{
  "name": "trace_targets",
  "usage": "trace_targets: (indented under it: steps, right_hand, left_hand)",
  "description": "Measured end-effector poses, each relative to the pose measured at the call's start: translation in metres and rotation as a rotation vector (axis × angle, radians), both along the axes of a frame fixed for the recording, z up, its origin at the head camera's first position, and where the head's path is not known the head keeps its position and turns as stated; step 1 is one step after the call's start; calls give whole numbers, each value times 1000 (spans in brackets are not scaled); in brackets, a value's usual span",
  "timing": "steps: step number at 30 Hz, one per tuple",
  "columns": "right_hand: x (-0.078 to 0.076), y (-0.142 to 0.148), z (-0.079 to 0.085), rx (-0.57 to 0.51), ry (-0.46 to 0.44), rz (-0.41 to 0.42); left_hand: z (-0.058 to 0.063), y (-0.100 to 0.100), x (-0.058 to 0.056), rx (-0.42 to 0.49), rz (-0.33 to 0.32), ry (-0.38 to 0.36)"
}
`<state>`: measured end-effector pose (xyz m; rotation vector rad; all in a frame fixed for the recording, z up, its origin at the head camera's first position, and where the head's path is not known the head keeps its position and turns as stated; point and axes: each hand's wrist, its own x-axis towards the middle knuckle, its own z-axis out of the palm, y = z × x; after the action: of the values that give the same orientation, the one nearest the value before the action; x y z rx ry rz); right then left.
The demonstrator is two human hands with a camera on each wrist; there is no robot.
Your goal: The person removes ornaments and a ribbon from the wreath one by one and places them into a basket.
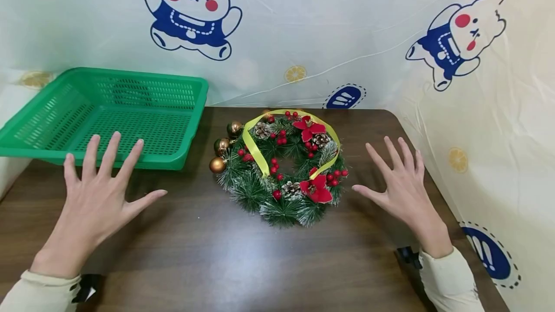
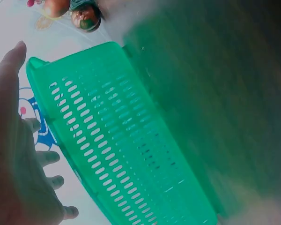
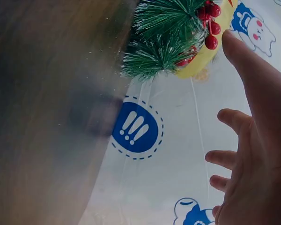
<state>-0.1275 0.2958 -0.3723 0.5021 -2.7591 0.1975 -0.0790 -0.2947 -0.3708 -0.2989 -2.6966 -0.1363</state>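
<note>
A green pine wreath (image 1: 247,189) lies on the table, dressed with red flowers (image 1: 316,189), red berries, pine cones and bronze-gold balls (image 1: 218,164) along its left side. A yellow ribbon (image 1: 257,150) loops across its top. My left hand (image 1: 97,196), fingers spread wide, hovers in front of the green plastic basket (image 1: 175,162) and holds nothing. To the right of the wreath, my right hand (image 1: 401,189) is spread as well, its thumb pointing toward the wreath without touching it. The right wrist view shows the wreath's needles (image 3: 166,23) beyond that thumb.
The basket has slotted walls and stands at the table's back left. Behind the brown table (image 1: 208,264) hangs a white cloth (image 1: 277,28) printed with cartoon bears; it also runs along the right edge. Dark straps sit at both wrists.
</note>
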Motion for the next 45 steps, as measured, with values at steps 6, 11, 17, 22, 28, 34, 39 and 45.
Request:
trace_targets:
  steps: [6, 11, 17, 22, 28, 34, 39, 45]
  right_hand:
    - [0, -6, 5, -14, 11, 28]
    - [1, -13, 6, -9, 21, 49]
    - [1, -18, 6, 7, 45, 73]
    - [2, -26, 11, 11, 57, 126]
    - [6, -38, 16, -6, 61, 209]
    - [8, -54, 19, -32, 32, 280]
    - [11, -65, 20, -41, 25, 337]
    - [16, -75, 18, -47, 11, 391]
  left_hand:
    - [-2, 1, -1, -6, 12, -46]
    - [-2, 3, 0, -6, 7, -43]
    - [-2, 6, 1, -16, -5, -44]
    - [0, 12, 0, 41, -40, -52]
    - [3, 19, 1, 114, -61, -91]
    - [10, 27, 5, 103, -78, -97]
    - [18, 38, 6, 106, -151, -16]
    - [27, 54, 8, 128, -235, 60]
